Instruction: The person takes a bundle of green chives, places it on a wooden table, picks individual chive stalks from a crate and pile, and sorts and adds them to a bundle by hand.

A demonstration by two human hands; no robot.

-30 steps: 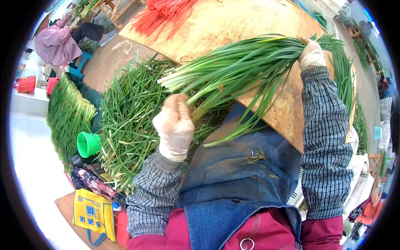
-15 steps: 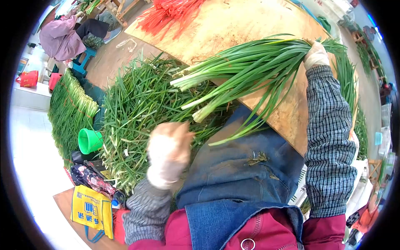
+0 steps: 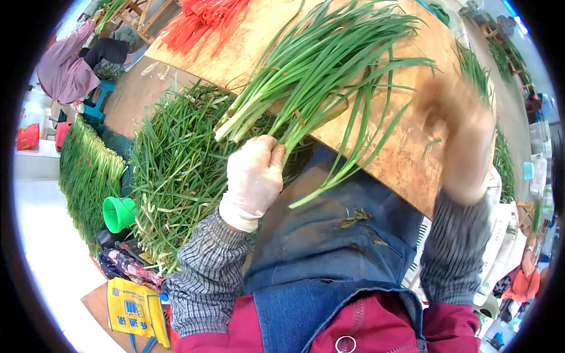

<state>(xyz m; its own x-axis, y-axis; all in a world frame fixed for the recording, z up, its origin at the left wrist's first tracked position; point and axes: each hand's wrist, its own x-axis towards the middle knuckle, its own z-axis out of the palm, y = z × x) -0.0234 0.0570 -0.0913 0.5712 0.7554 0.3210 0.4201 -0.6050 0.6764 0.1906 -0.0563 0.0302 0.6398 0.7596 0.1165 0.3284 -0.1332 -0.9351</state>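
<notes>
My left hand (image 3: 255, 175), in a pale thin glove, is closed around the white stem ends of some garlic chives (image 3: 303, 106). Their green leaves fan up and to the right over the wooden board. Beside them, more chives (image 3: 238, 120) lie on the board with their white ends toward me. One loose stalk (image 3: 321, 191) hangs over the board's edge above my lap. My right hand (image 3: 456, 126) is over the right side of the board, near the leaf tips. Motion smears its fingers, so its grip does not show.
A big heap of loose green leaves (image 3: 176, 159) fills the left. Red plastic strips (image 3: 203, 23) lie at the board's (image 3: 406, 170) far end. Further left are banded bunches (image 3: 88, 176), a green bucket (image 3: 119, 214) and a yellow bag (image 3: 132, 309). Another person (image 3: 67, 67) sits at upper left.
My left hand has come up from over the heap to grip the stem ends. My right hand has let go of the leaf ends; the chives now rest on the board.
</notes>
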